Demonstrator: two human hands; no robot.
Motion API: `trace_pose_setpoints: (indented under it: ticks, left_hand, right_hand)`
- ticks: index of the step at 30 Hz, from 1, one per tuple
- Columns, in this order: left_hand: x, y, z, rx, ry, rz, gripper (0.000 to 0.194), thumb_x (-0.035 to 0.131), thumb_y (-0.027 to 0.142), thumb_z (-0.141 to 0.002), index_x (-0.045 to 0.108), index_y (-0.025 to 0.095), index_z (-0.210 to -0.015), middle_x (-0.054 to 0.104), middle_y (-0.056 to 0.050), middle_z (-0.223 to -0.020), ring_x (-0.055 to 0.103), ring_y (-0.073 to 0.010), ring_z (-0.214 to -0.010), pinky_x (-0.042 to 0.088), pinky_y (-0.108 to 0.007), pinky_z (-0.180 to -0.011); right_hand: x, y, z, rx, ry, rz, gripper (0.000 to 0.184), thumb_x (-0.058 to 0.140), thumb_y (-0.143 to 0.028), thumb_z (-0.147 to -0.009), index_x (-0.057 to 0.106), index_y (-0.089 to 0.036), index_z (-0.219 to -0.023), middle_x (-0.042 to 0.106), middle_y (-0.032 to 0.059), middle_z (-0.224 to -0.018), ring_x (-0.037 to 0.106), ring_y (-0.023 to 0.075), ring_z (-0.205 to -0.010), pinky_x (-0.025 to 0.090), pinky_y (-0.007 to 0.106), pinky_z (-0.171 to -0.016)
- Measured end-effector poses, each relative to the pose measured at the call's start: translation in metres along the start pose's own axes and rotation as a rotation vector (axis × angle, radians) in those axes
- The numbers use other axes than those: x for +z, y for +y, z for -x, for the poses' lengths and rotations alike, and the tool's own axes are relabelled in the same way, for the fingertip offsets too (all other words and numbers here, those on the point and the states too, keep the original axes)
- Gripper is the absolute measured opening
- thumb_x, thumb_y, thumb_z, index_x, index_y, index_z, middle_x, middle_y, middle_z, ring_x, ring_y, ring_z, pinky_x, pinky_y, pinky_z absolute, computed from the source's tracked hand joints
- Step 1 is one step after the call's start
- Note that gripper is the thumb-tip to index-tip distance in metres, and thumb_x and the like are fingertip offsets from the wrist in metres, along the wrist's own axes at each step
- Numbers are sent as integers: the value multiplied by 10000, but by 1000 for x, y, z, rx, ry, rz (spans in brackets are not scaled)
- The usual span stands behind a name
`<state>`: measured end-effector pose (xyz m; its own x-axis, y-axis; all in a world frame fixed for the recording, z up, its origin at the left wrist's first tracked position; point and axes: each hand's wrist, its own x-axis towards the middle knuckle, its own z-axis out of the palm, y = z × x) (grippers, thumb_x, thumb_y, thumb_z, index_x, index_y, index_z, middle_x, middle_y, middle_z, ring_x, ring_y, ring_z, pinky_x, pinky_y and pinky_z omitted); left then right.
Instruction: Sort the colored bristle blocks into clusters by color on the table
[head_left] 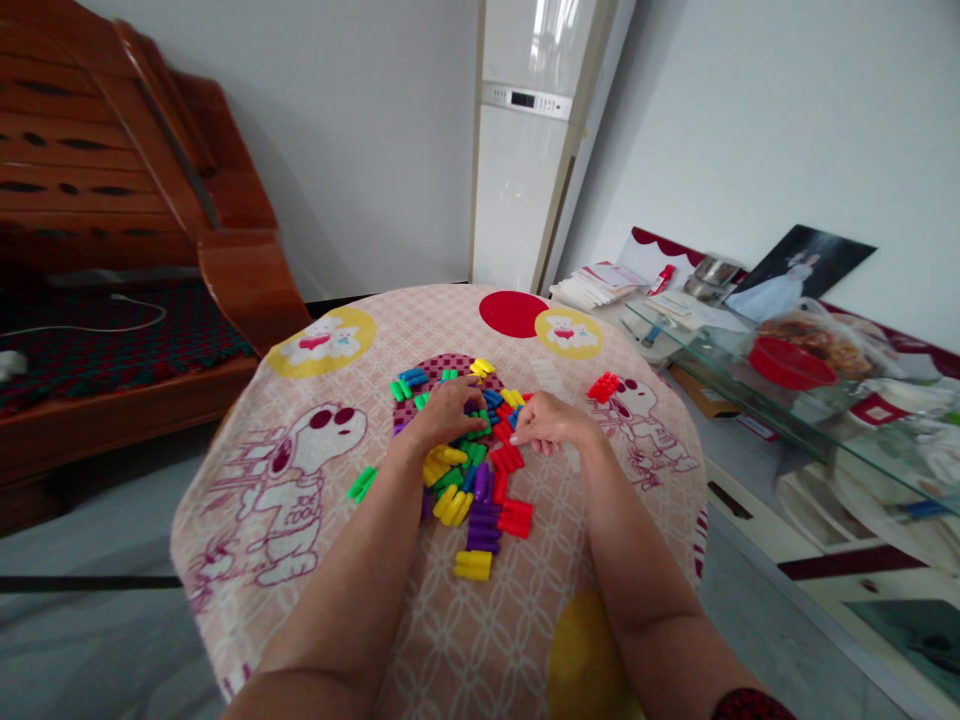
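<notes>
A loose heap of small plastic building blocks, each like a row of joined rounded pegs, covers the middle of the round table. My left hand (448, 408) is over the back of the heap, fingers bent and apart, with green blocks (474, 452) just below it. My right hand (546, 420) is curled at the heap's right side, beside the red blocks (508, 458); whatever its fingers hold is hidden. Nearer me are yellow blocks (453, 505), purple blocks (484, 527) and a single yellow block (473, 566). Blue blocks (492, 398) show between my hands.
A patterned cloth (480, 640) covers the table. Apart from the heap lie a red block (604, 387) at right and green blocks (362, 484) at left. A glass-topped cabinet (780, 400) stands at right, a wooden bench (247, 260) at left, a white air conditioner (521, 180) behind.
</notes>
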<state>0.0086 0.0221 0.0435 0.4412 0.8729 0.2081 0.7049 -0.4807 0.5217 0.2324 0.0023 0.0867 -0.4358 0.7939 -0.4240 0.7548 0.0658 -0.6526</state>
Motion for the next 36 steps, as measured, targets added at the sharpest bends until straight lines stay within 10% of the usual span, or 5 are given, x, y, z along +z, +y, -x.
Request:
trace_pose_setpoints:
  ticks: [6,12,20,26,36]
  left_hand:
    - [-6,-16,0,-21,145,54,185,625,173,-712,734,197,-859,752,-60,-1063,637,-257,-1159,475,-395,-1052]
    - [-4,-18,-1,-54,172,28,212,589,177,-708,739,186,-857,749,-55,-968,675,-230,-961,514,-355,-935]
    - [-3,-20,-1,-69,141,22,233,597,232,-737,751,168,-900,747,-67,-954,666,-223,-902,515,-354,-901]
    - [-3,-20,0,-88,142,23,240,603,249,-732,759,177,-900,747,-59,-932,661,-220,-883,520,-340,-863]
    - [-4,-17,0,-112,129,20,231,604,256,-751,757,181,-906,757,-61,-959,675,-225,-916,524,-332,-869]
  right_hand:
    - [19,-16,-5,-14,-3,376,353,792,-346,-711,551,-180,-515,544,-17,-448,589,134,-497,384,203,-475]
    - [24,-2,-17,-158,100,-174,157,730,-205,-712,594,-188,-789,626,-52,-573,632,119,-528,445,170,-481]
    - [-31,61,-3,-122,961,-545,437,652,-371,-694,702,-123,-1049,699,13,-664,588,136,-474,476,232,-458]
    - [-57,111,21,279,1452,-159,339,555,-290,-741,792,-117,-912,767,133,-860,708,262,-816,539,315,-710]
    - [-54,120,13,539,1214,213,349,519,-299,-898,789,-157,-1066,752,162,-1026,668,257,-940,473,316,-797]
